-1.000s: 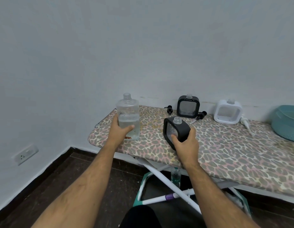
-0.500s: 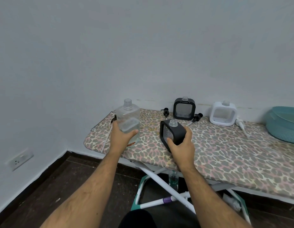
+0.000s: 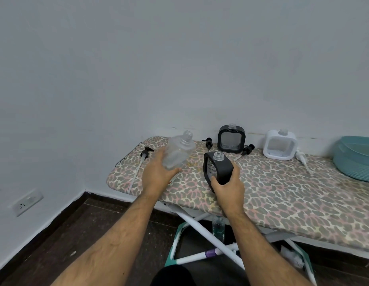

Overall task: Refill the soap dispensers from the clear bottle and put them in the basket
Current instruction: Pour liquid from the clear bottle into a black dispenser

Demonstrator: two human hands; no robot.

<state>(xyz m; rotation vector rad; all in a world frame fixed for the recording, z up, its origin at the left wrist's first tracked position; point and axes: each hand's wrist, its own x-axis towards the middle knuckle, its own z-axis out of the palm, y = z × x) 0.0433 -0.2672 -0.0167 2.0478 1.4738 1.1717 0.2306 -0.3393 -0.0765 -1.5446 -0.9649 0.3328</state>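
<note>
Since the earlier frames the clear bottle point(image 3: 178, 153) has been raised off the ironing board point(image 3: 282, 193) and tipped, so that its open neck now leans toward two o'clock, in the direction of the held dispenser; a black pump point(image 3: 145, 153) that was hidden behind it is now uncovered at the board's left end. The bottle is gripped from below by the left hand point(image 3: 156, 175), thumb and fingers wrapped round its lower body. The black dispenser point(image 3: 217, 169) is clasped at its lower corner by the right hand point(image 3: 228, 187) and is held tilted with its open neck upward, much as before.

Three dispensers are counted: the held one, a second black dispenser point(image 3: 231, 139) upright at twelve o'clock from it near the wall, and a white dispenser point(image 3: 280, 145) at about two o'clock. All three are uncapped. Four pumps are seen lying on the board: the one at the left end, a small black pump point(image 3: 208, 142) and another black pump point(image 3: 246, 150) on either side of the rear black dispenser, and a white pump point(image 3: 301, 157) just right of the white dispenser. One teal basket point(image 3: 354, 159) is seen at three o'clock, at the frame's edge.
</note>
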